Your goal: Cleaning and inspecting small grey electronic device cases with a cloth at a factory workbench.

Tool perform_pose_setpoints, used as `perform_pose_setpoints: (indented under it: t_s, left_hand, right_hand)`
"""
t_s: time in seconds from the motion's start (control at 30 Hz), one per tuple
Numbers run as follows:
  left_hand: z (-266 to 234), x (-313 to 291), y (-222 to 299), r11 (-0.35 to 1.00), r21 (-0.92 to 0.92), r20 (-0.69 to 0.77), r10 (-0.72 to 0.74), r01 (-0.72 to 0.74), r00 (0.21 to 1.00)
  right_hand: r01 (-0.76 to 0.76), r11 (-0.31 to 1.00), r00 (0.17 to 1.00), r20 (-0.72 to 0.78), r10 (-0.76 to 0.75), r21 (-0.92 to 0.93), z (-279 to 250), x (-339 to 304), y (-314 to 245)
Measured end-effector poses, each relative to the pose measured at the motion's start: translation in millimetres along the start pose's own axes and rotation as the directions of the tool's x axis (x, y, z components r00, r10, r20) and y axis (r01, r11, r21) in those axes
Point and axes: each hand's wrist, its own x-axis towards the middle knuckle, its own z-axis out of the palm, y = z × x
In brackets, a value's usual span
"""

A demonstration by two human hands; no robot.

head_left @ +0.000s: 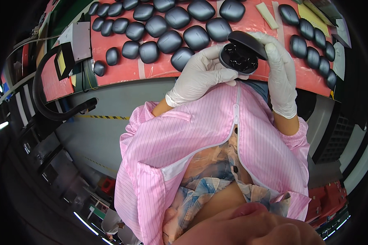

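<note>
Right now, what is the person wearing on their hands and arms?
Both the left hand and the right hand wear thin white disposable gloves, wrinkled at the wrists. The sleeves are pink with fine dark pinstripes, part of a zip-front work coat. A bare strip shows between glove and cuff.

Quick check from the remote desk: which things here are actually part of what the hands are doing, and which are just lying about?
In hand:
- open dark earbud case, lid up
- left hand, gloved, cupping the case
- right hand, gloved, fingers on the lid

Lying about:
- closed dark cases in rows on the red mat
- second row of cases at right
- black hose
- yellow notes
</note>
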Motion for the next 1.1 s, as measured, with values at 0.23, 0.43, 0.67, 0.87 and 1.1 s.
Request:
perform_pose_setpoints:
  t_s: [0.23,0.43,0.67,0.87,1.1]
  left_hand:
    - [0,5,0,0.998,0.020,0.002,-0.054,0.054,0.999]
    - [-5,6,0,0.988,0.074,-0.002,-0.137,0.137,0.991]
    - [-2,26,5,0.715,0.652,0.041,0.297,-0.251,0.954]
    - [18,98,34,-0.524,0.760,0.567,0.245,-0.385,0.786]
    - [23,166,36,-0.838,0.491,0.438,0.001,-0.238,0.899]
  right_hand:
    - [-0.015,1.000,0.999,0.029,0.015,-0.007,-6,4,-4]
    - [0.269,0.950,0.961,0.114,-0.253,-0.156,-4,10,2]
    - [0.196,0.943,0.980,0.067,-0.185,-0.270,-38,26,1]
    - [0.074,0.973,0.913,-0.377,-0.155,-0.220,-80,50,-7]
    - [0.043,0.600,0.935,-0.180,-0.306,-0.799,-85,68,8]
